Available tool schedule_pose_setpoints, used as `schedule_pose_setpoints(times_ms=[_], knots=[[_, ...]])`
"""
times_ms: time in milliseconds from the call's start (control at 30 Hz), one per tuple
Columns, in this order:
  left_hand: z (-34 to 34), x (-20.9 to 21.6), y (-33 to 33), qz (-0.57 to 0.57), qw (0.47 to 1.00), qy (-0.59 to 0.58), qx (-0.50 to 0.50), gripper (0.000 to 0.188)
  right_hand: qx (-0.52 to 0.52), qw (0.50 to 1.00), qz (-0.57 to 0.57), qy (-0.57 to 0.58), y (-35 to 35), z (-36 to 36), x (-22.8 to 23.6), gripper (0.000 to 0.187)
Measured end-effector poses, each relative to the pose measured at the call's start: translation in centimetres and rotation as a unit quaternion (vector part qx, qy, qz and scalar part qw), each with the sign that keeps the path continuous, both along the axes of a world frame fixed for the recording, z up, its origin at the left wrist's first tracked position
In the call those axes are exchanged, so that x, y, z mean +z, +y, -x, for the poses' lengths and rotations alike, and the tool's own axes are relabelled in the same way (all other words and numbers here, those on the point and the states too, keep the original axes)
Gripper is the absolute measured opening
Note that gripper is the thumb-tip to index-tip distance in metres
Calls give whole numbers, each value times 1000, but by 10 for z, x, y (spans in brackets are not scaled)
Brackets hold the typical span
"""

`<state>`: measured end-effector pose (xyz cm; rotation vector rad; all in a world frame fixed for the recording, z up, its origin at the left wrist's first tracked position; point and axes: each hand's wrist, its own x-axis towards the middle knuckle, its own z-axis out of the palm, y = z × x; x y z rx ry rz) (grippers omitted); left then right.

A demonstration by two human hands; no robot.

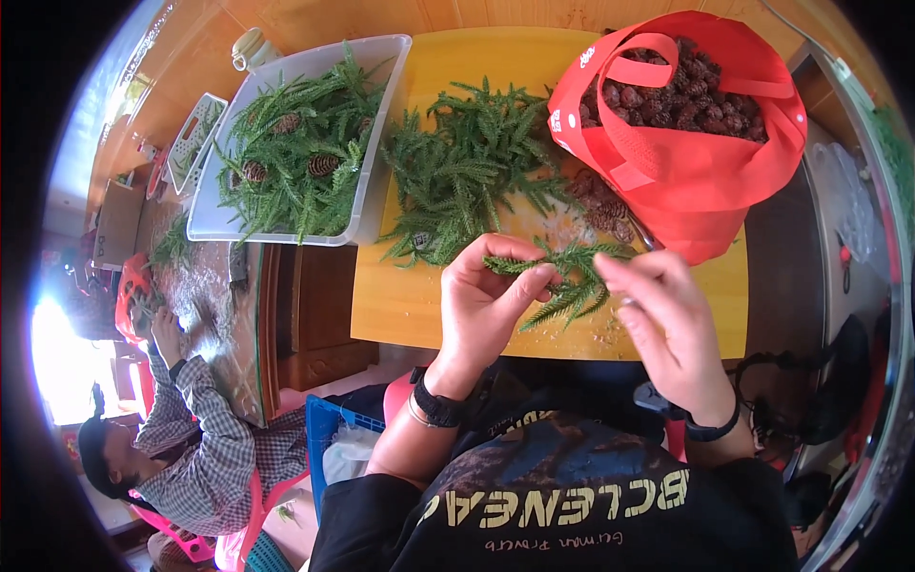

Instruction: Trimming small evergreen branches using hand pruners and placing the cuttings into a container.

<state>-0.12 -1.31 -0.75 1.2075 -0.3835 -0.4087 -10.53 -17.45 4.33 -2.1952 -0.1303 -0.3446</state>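
Note:
A green artificial pine sprig (572, 276) is pinched between the thumb and fingers of my left hand (496, 291), above the near part of the yellow table (400, 305). At the sprig's right side is my right hand (672, 319), its fingers loosely bent and apart, with the fingertips close to or touching the needles. Just beyond my hands lies a heap of similar green sprigs (467, 162). Several loose brown pine cones (602, 205) rest to the right of this heap, beside the red bag (696, 200).
Inside the red bag are many pine cones (701, 100). At the left, a clear plastic bin (367, 210) holds green sprigs with cones among them. Further left, another person (210, 439) in a checked sleeve works at a second table (219, 324). A blue crate (329, 429) stands below.

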Motion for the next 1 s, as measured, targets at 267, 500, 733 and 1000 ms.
schedule_pose_setpoints(times_ms=[267,500,733,1000], knots=[[4,5,0,12,1000,10,26,12,-50,998,-3,-26,9,-9,-14,30],[7,10,-1,-6,1000,-5,12,12,-85,993,-10,-81,16,-14,-20,37],[8,13,-2,-23,1000,-15,-5,14,-93,989,-29,-114,17,-16,-28,55],[7,12,-3,-33,999,-40,-5,11,-112,988,-44,-96,19,-20,-22,56]])
